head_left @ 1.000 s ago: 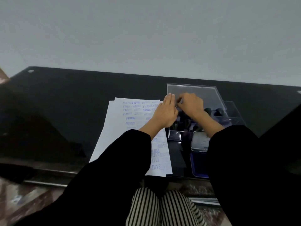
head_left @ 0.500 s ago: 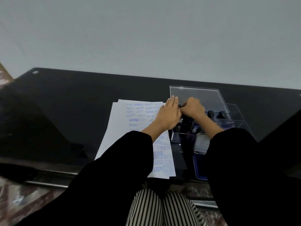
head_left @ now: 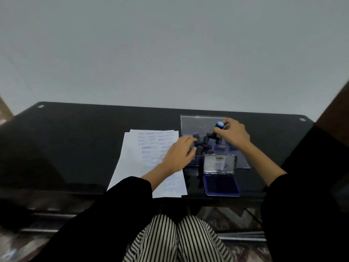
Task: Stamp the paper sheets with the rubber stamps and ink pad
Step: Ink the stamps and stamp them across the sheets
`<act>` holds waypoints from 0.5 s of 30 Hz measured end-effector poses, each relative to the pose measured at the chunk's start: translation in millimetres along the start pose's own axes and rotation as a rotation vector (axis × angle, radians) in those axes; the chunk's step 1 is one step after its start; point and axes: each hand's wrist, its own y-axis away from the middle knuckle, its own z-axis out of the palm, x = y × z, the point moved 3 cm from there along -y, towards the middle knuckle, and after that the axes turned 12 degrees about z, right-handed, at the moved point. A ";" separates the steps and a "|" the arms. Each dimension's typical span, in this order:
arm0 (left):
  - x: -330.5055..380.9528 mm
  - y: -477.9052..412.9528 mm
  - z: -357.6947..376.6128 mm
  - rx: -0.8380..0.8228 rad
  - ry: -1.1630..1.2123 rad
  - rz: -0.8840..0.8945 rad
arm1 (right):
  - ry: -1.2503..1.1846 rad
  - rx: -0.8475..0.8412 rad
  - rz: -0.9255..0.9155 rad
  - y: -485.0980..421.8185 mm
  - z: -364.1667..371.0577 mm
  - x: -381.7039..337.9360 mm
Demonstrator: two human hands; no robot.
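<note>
White paper sheets (head_left: 136, 157) covered in blue stamp prints lie on the black table (head_left: 75, 140). To their right a clear acrylic holder (head_left: 200, 123) carries several black rubber stamps (head_left: 199, 149). My right hand (head_left: 234, 134) grips one black stamp (head_left: 217, 129) lifted above the holder, its round blue face turned up. My left hand (head_left: 179, 154) rests with loosely curled fingers at the holder's left edge, over the paper's right side. An open blue ink pad (head_left: 221, 183) with a raised metal lid (head_left: 220, 164) sits in front of the holder.
The table's near edge runs just below the paper and ink pad, with my striped trousers (head_left: 177, 241) beneath it. A plain grey wall stands behind the table. A brown object (head_left: 338, 104) edges in at the far right.
My right hand has pulled a stamp up out of the holder and moved right with it. My left hand has drawn back from the holder, fingers now curled. The view shifted, showing the ink pad fully.
</note>
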 end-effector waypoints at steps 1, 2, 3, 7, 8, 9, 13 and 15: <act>6.0 4.4 0.7 -0.008 0.004 0.004 | 0.006 0.002 0.000 7.2 -3.8 3.1; 11.6 8.9 1.4 -0.014 0.006 0.007 | 0.012 0.005 0.001 14.6 -7.2 5.8; 17.0 13.5 2.3 -0.021 0.006 0.009 | 0.017 0.007 0.003 22.1 -10.3 8.5; 35.8 31.6 8.7 -0.043 0.033 -0.001 | 0.021 0.007 -0.011 48.9 -16.7 21.6; 39.2 35.8 11.2 -0.053 0.041 -0.014 | 0.028 0.007 -0.012 54.8 -17.0 25.7; 42.2 39.9 13.9 -0.065 0.047 -0.031 | 0.040 0.006 -0.006 60.2 -17.0 30.1; 50.8 53.8 28.5 -0.143 0.068 -0.126 | 0.121 -0.027 0.015 79.1 -12.9 51.5; 52.6 59.3 37.6 -0.194 0.086 -0.189 | 0.170 -0.059 0.026 87.1 -8.7 62.7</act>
